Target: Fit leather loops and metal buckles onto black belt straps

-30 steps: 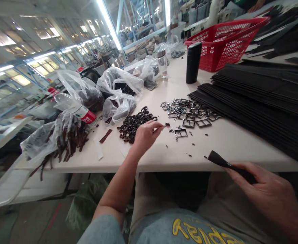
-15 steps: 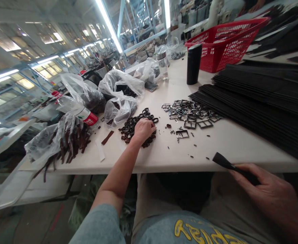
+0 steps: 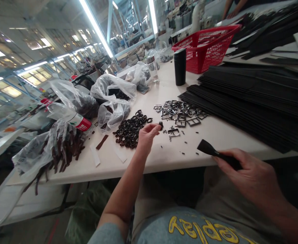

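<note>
At the near table edge: both hands at work over a pale worktop (image 3: 215, 135).
Left hand (image 3: 146, 135): raised just above the surface, thumb and fingertips pinched on a small dark brown leather loop (image 3: 160, 125).
Loop stock: heap of dark brown leather loops (image 3: 130, 128) lies just left of that hand, touching the worktop.
Right hand (image 3: 250, 176): at the table's front edge, closed around a narrow black leather strap (image 3: 216, 152), whose flared tip points toward the left hand.
Beyond left hand: pile of silver rectangular metal buckles (image 3: 181, 113); one loose buckle (image 3: 173, 132) just right of the fingertips.
Beyond right hand: stacked black leather strips (image 3: 253, 98).
</note>
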Available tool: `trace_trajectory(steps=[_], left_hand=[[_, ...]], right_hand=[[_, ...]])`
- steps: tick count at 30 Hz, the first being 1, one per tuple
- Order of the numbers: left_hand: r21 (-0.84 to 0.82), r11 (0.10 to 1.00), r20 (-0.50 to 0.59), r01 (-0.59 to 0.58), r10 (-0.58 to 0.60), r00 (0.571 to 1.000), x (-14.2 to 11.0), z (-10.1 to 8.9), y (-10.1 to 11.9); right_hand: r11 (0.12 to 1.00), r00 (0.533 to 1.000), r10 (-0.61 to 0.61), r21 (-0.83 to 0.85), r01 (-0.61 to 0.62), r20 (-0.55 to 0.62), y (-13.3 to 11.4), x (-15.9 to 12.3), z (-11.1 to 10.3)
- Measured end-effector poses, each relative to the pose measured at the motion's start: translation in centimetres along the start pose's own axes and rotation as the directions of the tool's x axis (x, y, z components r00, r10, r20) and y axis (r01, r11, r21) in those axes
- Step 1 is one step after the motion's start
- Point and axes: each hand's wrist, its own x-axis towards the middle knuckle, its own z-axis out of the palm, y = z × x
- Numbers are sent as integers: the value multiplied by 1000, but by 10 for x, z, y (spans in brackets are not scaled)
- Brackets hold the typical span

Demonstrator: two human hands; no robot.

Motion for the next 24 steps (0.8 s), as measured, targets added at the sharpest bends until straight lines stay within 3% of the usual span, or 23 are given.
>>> trace_trajectory(steps=[4, 9, 13, 15, 19, 24], left_hand=[[-359, 884, 123, 298, -272, 954, -50, 39, -7], [-452, 801, 179, 392, -349, 920, -74, 64, -12], [-463, 782, 185, 416, -374, 909, -76, 66, -14], [-462, 755, 251, 465, -392, 885, -77, 63, -14], [-417, 684, 448, 598, -417, 791, -81, 56, -14], [-326, 651, 610, 685, -409, 679, -82, 51, -17]], right_hand=[[998, 998, -55, -45, 55, -8, -21, 13, 1], [997, 998, -45, -59, 48, 42, -31, 15, 5], [997, 991, -74, 29, 71, 110, -30, 9, 5], [991, 985, -89, 115, 73, 145, -28, 6, 4], [952, 971, -103, 304, 33, 216, -28, 4, -1], [909, 953, -108, 416, -20, 283, -31, 1, -9]])
